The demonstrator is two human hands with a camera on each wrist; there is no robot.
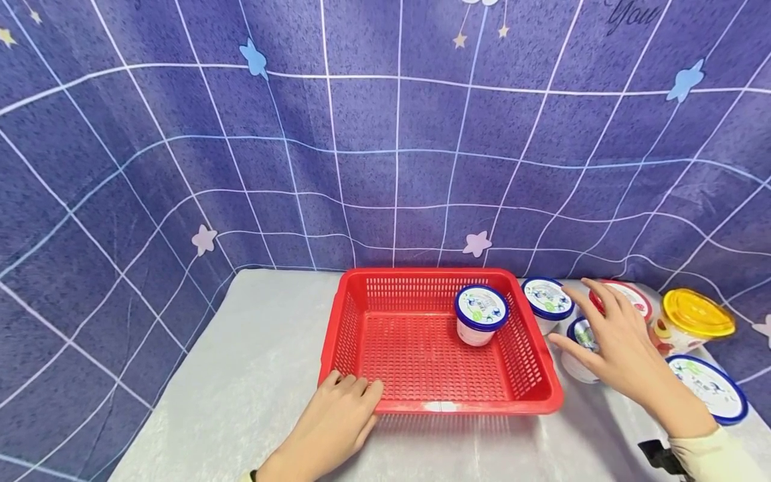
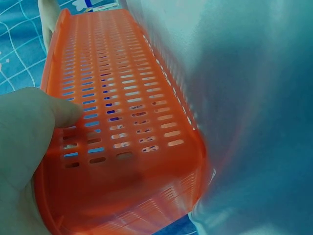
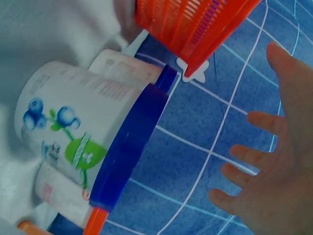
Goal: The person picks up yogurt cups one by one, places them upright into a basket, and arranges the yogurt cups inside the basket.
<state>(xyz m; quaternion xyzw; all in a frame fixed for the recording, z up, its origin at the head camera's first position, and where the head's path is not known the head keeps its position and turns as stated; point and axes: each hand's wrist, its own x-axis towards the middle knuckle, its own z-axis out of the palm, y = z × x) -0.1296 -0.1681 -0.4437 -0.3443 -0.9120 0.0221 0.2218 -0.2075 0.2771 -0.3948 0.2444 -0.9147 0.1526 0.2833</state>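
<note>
My left hand (image 1: 334,422) grips the front left rim of a red plastic basket (image 1: 415,355). In the left wrist view its thumb (image 2: 63,112) presses the slotted outer wall. One white tub with a blue lid (image 1: 480,313) stands upright inside the basket, towards the back right. My right hand (image 1: 623,348) is over the tubs to the right, fingers spread and holding nothing. Partly hidden under it is a blue-lidded tub (image 1: 575,363). The right wrist view shows a blueberry-printed tub (image 3: 73,122) apart from the fingers.
Just right of the basket stands another blue-lidded tub (image 1: 547,299). Farther right are a red-lidded tub (image 1: 632,301), a yellow-lidded container (image 1: 695,318) and a wide blue-lidded tub (image 1: 707,388). A blue-purple gridded cloth (image 1: 361,167) hangs behind the pale tabletop (image 1: 241,375).
</note>
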